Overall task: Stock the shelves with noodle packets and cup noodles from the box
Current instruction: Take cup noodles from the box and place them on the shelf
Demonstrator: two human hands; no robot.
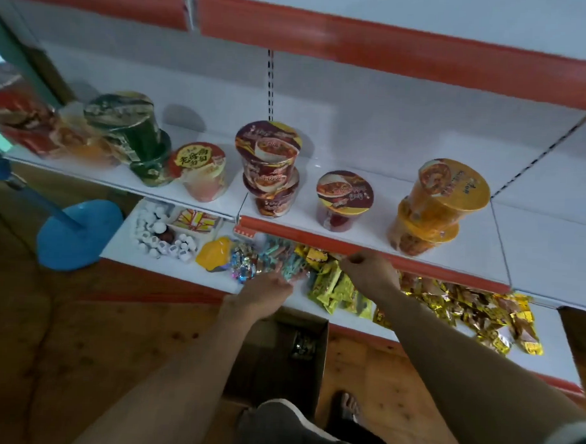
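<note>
Cup noodles stand on the middle shelf [483, 261]: a green stack [132, 133], a pink-orange cup [202, 173], a maroon stack of two [270, 168], a single maroon cup [344, 200] and a yellow stack [441, 207]. Red and orange packs [26, 123] sit blurred at the far left. My right hand [371, 272] is just below the shelf's red front strip [301, 237], its fingers loosely curled and nothing seen in them. My left hand [269, 289] reaches out with straight fingers over the lower shelf's snacks. The cardboard box [280, 354] sits on the floor between my forearms.
The lower shelf [124, 246] holds small white bottles [161, 237], a yellow bag [214, 252], wrapped candies [250, 263], yellow-green packets [339, 290] and gold packets [481, 311]. A blue stand base [75, 234] sits on the wooden floor at left. Another red-edged shelf [390, 49] hangs above.
</note>
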